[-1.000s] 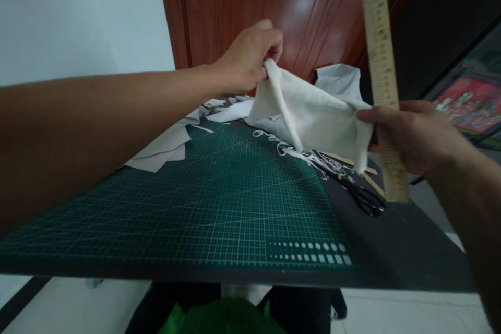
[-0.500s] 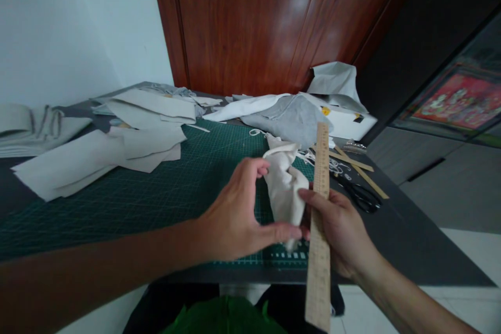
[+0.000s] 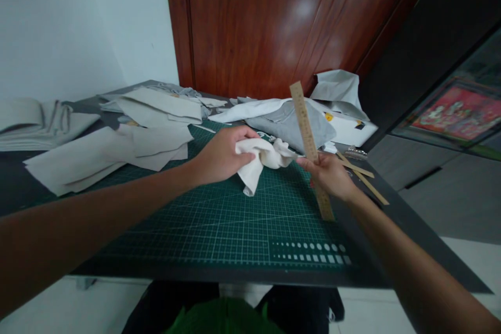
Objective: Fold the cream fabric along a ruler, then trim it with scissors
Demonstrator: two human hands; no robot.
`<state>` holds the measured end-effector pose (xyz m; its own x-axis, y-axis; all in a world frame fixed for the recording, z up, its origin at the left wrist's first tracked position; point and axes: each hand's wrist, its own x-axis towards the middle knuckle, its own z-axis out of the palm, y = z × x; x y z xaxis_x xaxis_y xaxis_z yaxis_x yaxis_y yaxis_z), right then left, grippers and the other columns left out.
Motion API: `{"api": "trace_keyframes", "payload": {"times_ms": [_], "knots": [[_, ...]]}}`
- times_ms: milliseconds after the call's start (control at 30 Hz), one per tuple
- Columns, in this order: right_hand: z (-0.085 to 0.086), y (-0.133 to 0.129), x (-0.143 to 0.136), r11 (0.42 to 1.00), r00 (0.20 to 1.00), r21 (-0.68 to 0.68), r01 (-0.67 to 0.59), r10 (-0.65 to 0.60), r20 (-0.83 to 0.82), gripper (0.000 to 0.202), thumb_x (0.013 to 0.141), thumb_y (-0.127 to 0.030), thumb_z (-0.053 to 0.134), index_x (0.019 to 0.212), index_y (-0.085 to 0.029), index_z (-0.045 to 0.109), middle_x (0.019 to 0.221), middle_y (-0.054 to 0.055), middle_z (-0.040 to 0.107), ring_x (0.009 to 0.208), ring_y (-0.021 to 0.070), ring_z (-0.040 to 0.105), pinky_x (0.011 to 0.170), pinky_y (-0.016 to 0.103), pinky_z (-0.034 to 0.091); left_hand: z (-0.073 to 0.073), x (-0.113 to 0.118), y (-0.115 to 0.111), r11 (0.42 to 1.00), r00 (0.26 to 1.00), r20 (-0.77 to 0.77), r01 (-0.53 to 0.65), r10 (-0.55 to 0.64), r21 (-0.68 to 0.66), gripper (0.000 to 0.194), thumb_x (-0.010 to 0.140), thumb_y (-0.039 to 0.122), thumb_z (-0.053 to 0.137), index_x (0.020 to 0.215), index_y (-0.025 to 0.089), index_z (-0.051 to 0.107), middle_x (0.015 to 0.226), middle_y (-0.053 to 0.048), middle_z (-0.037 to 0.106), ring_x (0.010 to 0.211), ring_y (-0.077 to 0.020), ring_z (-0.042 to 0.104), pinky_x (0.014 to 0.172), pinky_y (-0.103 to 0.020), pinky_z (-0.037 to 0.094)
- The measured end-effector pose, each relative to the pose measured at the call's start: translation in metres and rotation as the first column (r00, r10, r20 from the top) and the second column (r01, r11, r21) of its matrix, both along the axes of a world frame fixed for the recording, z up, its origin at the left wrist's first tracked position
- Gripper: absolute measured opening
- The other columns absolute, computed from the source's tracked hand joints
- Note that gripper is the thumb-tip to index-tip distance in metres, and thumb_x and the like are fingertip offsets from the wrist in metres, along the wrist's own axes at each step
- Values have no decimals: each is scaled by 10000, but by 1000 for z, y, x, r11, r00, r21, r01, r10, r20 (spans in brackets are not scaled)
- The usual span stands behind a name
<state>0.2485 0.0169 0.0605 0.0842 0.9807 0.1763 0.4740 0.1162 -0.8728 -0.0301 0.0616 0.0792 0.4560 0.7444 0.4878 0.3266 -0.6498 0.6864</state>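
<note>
My left hand (image 3: 226,154) is closed on a bunched piece of white cloth (image 3: 268,154), just above the green cutting mat (image 3: 219,219). One loose end of the cloth hangs down below my fingers. At its other side the cloth narrows to a twisted tip near my right hand (image 3: 331,173). That hand is wrapped round a wooden ruler (image 3: 304,120), which tilts across the mat. The right thumb and fingers reach the cloth's tip or a cord from it; which of the two is unclear.
Pale fabric pieces (image 3: 86,159) overlap on the left, with folded cloth (image 3: 23,125) beside the wall. Grey fabric (image 3: 289,122) and a white box (image 3: 352,125) lie at the back. More wooden strips (image 3: 366,182) rest on the right of the dark table (image 3: 415,250).
The cloth has moved away from the table's front edge and swung from upright to sideways. My left hand has closed on it. The ruler has moved forward and now leans left.
</note>
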Motion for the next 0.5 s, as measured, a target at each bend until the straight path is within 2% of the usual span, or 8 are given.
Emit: {"api": "trace_keyframes", "payload": {"times_ms": [67, 167, 267, 367, 433, 500], "knots": [[-13, 4, 2, 1000, 996, 5, -14, 14, 86, 390, 748, -510, 866, 649, -230, 613, 446, -90, 473, 383, 140, 468, 386, 266, 300, 13, -1, 4, 998, 998, 3, -56, 56, 35, 245, 768, 212, 732, 1008, 162, 741, 924, -3, 775, 800, -175, 685, 723, -310, 513], [-22, 12, -8, 999, 985, 23, -43, 38, 169, 311, 727, -433, 897, 851, -199, 734, 531, -85, 552, 422, 136, 484, 429, 266, 336, 34, 3, 9, 992, 996, 7, -87, 87, 89, 204, 752, 172, 743, 954, 158, 765, 891, -6, 782, 770, -158, 672, 720, -301, 495], [-17, 25, -24, 997, 976, 66, -33, 18, 217, 415, 720, -349, 901, 1080, -192, 767, 626, -59, 642, 479, 152, 545, 472, 277, 394, 57, 9, 13, 980, 993, 33, -113, 109, 166, 204, 738, 113, 720, 925, 156, 790, 927, -15, 799, 818, -150, 681, 742, -296, 484], [-7, 32, -39, 982, 975, 182, 56, -93, 202, 521, 781, -366, 860, 1236, -189, 676, 794, 8, 746, 563, 180, 617, 516, 301, 456, 83, 14, 15, 961, 982, 108, -175, 155, 216, 206, 759, 151, 711, 944, 135, 799, 854, 1, 761, 760, -111, 622, 671, -278, 438], [-1, 30, -50, 952, 970, 276, 130, -180, 164, 459, 859, -407, 791, 1226, -189, 621, 871, 52, 767, 609, 198, 651, 536, 322, 480, 102, 16, 16, 947, 969, 147, -226, 196, 228, 209, 761, 169, 720, 948, 119, 799, 808, 30, 720, 729, -77, 572, 652, -266, 407], [5, 24, -60, 927, 967, 341, 157, -215, 139, 316, 884, -427, 769, 1066, -209, 631, 845, 55, 754, 632, 208, 664, 549, 335, 490, 121, 20, 17, 933, 955, 182, -274, 235, 231, 215, 755, 193, 731, 936, 100, 803, 781, 41, 687, 732, -75, 554, 634, -276, 376]]}}
